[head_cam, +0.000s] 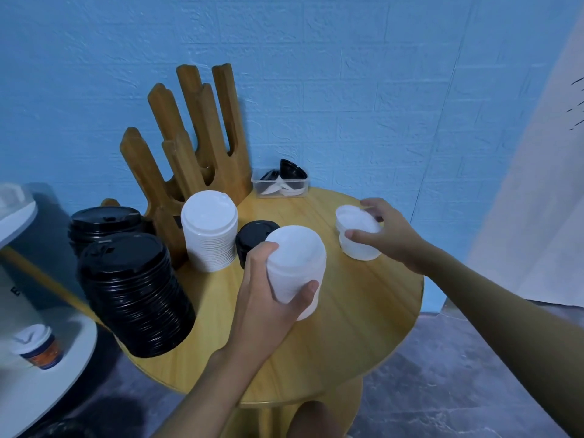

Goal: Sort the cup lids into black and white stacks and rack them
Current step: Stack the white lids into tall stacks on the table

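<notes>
Two bare hands work over a round yellow wooden table (363,311) at the frame's centre. A brown slotted wooden rack (202,134) stands at upper left, and a tall stack of black plastic cup lids (136,295) leans at lower left. The left hand (265,298), forearm rising from the bottom edge, wraps thumb and fingers round a stack of white lids (295,260) at centre. The right hand (388,235), reaching from the right, curls round a shorter white stack (357,229) on the table. The label on a small paper cup (39,349) at lower left is unreadable.

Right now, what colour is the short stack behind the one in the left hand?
Black. The short stack shows best in the head view.
</notes>
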`<state>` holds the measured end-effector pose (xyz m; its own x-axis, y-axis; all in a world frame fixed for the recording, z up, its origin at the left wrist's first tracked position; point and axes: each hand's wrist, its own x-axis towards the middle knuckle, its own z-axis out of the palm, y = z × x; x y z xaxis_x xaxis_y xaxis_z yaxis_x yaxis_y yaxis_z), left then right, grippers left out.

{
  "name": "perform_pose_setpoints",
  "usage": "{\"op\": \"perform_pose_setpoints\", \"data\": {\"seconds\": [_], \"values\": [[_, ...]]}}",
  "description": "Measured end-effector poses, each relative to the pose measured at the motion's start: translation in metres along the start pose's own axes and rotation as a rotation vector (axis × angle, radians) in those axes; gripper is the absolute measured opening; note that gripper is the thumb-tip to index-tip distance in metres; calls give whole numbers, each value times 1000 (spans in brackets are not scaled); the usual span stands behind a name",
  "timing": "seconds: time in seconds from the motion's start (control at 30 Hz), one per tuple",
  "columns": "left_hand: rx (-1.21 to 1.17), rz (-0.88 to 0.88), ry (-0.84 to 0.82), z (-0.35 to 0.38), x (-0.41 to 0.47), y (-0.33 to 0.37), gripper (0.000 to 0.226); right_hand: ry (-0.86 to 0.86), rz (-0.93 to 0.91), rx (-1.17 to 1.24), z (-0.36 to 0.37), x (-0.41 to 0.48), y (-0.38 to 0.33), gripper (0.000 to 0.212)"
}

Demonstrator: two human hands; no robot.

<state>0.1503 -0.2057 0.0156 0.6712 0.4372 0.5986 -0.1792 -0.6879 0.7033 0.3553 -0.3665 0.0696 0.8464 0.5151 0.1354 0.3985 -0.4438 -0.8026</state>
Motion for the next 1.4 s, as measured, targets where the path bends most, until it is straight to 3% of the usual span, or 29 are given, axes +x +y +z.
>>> {"op": "perform_pose_setpoints", "data": {"seconds": [0.23, 0.4, 0.6, 0.8, 0.97, 1.03, 1.1, 1.17, 1.23, 1.27, 1.4], "values": [[-17, -19, -23, 0, -1, 2, 73, -14, -219, 432, -2, -38, -57, 76], [-31, -38, -26, -1, -2, 4, 70, -153, -286, 616, 17, -58, -78, 65], [-61, -46, -1, -3, -1, 5, 80, -304, -269, 472, 36, -64, -72, 61], [-65, -71, 30, -1, -1, 2, 101, -357, -379, 109, 45, -62, -67, 61], [-4, -14, -16, -3, -2, 3, 78, -438, -360, 82, 42, -60, -68, 54], [-18, -32, -25, -4, -1, 3, 69, -345, -296, 249, 36, -57, -68, 47], [-13, -27, -20, -4, -1, 2, 68, -119, -192, 286, 30, -42, -56, 43], [7, -18, -14, -4, -1, 2, 73, 10, -104, -56, 24, -21, -33, 55], [11, -17, -16, -4, -1, 2, 76, 2, -29, -394, 20, -3, -6, 73], [7, -18, -17, -3, -1, 1, 74, -25, 13, -445, 19, 3, 4, 81], [13, -28, -28, -2, -2, 1, 68, -90, 103, -411, 24, 13, 22, 89]]}}
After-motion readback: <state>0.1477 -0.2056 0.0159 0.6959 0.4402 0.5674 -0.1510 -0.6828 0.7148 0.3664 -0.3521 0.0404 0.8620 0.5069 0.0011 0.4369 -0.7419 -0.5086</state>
